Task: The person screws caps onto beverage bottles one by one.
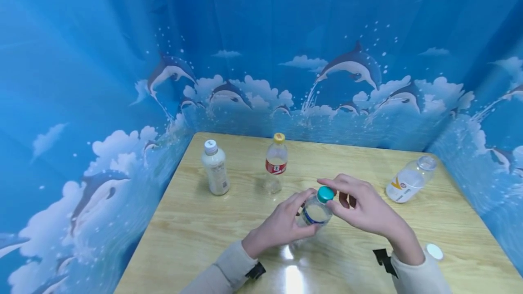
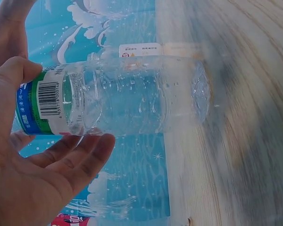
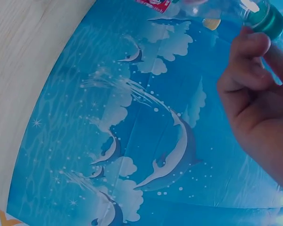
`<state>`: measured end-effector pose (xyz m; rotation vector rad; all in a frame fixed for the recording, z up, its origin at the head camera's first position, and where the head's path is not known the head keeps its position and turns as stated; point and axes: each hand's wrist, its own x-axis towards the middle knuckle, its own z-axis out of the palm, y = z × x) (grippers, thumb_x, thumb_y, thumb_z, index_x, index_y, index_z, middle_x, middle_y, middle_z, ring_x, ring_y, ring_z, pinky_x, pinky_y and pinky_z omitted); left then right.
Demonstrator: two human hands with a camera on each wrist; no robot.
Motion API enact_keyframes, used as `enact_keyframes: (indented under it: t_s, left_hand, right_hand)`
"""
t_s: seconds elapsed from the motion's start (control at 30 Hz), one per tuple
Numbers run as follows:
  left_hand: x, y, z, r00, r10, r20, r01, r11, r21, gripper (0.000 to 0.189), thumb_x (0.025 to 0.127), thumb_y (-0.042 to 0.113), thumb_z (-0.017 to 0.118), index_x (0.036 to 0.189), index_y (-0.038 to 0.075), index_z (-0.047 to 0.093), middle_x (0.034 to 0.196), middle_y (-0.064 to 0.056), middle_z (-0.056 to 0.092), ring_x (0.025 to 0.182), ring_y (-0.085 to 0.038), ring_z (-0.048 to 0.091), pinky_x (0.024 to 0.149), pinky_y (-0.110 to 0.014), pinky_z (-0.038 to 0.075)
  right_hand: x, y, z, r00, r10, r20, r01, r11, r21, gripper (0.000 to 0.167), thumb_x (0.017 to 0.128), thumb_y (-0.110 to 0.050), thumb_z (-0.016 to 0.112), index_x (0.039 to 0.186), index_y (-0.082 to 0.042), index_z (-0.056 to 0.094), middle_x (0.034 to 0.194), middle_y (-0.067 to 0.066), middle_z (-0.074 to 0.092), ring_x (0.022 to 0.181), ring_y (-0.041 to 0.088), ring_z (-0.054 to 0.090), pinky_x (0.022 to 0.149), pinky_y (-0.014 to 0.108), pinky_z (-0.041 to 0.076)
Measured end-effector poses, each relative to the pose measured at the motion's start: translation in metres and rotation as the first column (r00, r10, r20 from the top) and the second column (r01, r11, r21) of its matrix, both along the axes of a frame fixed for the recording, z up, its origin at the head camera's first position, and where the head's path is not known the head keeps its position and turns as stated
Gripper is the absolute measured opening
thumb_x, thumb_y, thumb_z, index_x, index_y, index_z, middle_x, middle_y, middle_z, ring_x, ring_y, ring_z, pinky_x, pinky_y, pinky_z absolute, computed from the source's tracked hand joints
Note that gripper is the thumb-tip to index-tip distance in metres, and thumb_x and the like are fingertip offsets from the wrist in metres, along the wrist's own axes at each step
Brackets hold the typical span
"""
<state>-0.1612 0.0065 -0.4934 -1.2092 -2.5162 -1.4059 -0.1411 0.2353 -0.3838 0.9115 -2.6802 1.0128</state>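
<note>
A clear bottle (image 1: 316, 213) with a green cap (image 1: 325, 193) is near the middle of the wooden table (image 1: 196, 244), its neck tipped towards 1 o'clock. The left hand (image 1: 282, 226) grips its body, thumb on the near side and fingers on the far side; the right hand (image 1: 363, 203) pinches the cap between thumb and forefinger. Whether the base touches the wood, I cannot tell. Around that bottle, the nearest neighbour is a red-labelled bottle (image 1: 276, 162) with a yellow lid, upright at 11 o'clock, just beyond the left fingers. A white bottle (image 1: 215, 169) stands farther out at 10 o'clock. At 2 o'clock, past the right hand, is an uncapped bottle (image 1: 410, 179) with an orange V on its label. Between 3 and 4 o'clock, a white lid (image 1: 434, 252) lies right by the right sleeve (image 1: 418, 278). A dolphin-print curtain (image 1: 261, 49) closes off 12 o'clock.
</note>
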Motion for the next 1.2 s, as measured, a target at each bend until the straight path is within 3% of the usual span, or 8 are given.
enact_keyframes:
  t_s: [0.17,0.5,0.6,0.73,0.83,1.03,1.2]
  left_hand:
    - [0.001,-0.001,0.0,1.0,0.003,0.017,-0.003,1.0,-0.003,0.082,0.095,0.029,0.079,0.162,0.027,0.031,0.137,-0.006,0.063,0.116,-0.022,0.067,0.092,-0.023,0.057]
    - [0.002,-0.002,-0.001,0.999,0.017,0.047,-0.017,1.0,0.0,0.082,0.095,0.03,0.079,0.162,0.028,0.031,0.134,-0.005,0.062,0.113,-0.016,0.065,0.089,-0.029,0.061]
    - [0.001,-0.001,-0.001,1.0,0.006,0.029,-0.006,1.0,0.002,0.082,0.094,0.03,0.079,0.162,0.027,0.032,0.134,-0.004,0.062,0.113,-0.016,0.065,0.09,-0.026,0.06]
    - [-0.001,-0.001,0.0,1.0,-0.01,0.006,0.01,1.0,0.004,0.081,0.094,0.029,0.079,0.161,0.027,0.033,0.134,-0.003,0.062,0.113,-0.012,0.063,0.089,-0.025,0.059]
    - [-0.001,-0.001,-0.001,1.0,-0.015,0.015,0.015,1.0,0.004,0.08,0.095,0.029,0.078,0.161,0.028,0.032,0.136,-0.003,0.061,0.114,-0.015,0.064,0.089,-0.025,0.059]
    - [-0.001,0.0,-0.002,1.0,0.005,0.02,-0.005,1.0,0.01,0.08,0.097,0.029,0.076,0.163,0.025,0.031,0.134,-0.005,0.062,0.113,-0.011,0.063,0.09,-0.025,0.06]
    - [-0.002,0.004,-0.003,0.999,0.043,0.009,-0.043,0.999,0.004,0.081,0.098,0.031,0.077,0.163,0.024,0.03,0.139,-0.005,0.061,0.118,-0.016,0.064,0.095,-0.026,0.058]
  right_hand:
    - [0.0,0.005,-0.003,0.999,0.045,-0.024,-0.046,0.998,-0.033,0.038,0.095,-0.003,0.073,0.13,-0.017,0.074,0.09,-0.015,0.058,0.067,-0.001,0.047,0.054,0.02,0.043]
    - [-0.001,-0.001,-0.017,0.983,-0.031,-0.181,0.004,0.989,-0.149,0.036,0.081,-0.004,0.09,0.11,-0.022,0.08,0.078,-0.016,0.054,0.06,0.0,0.044,0.05,0.016,0.039]
    - [-0.002,-0.003,-0.02,0.979,-0.035,-0.199,0.003,0.987,-0.161,0.04,0.079,-0.002,0.089,0.115,-0.017,0.079,0.08,-0.013,0.056,0.06,0.002,0.046,0.051,0.016,0.041]
    - [-0.003,-0.003,-0.018,0.993,-0.014,-0.12,-0.005,0.988,-0.155,0.04,0.086,-0.003,0.084,0.123,-0.013,0.077,0.085,-0.011,0.058,0.062,0.003,0.048,0.052,0.019,0.045]
    - [-0.003,-0.004,-0.017,0.996,0.004,-0.087,-0.017,0.988,-0.153,0.034,0.089,-0.003,0.082,0.121,-0.013,0.078,0.088,-0.011,0.06,0.064,0.002,0.05,0.053,0.02,0.046]
    - [-0.004,-0.007,-0.024,0.982,-0.006,-0.19,-0.03,0.982,-0.185,0.036,0.084,0.001,0.085,0.116,-0.014,0.079,0.085,-0.015,0.06,0.065,-0.001,0.049,0.054,0.015,0.044]
    - [-0.004,-0.009,-0.028,0.971,-0.069,-0.229,0.017,0.975,-0.223,0.039,0.08,0.004,0.086,0.116,-0.01,0.08,0.086,-0.012,0.062,0.065,0.0,0.049,0.054,0.014,0.044]
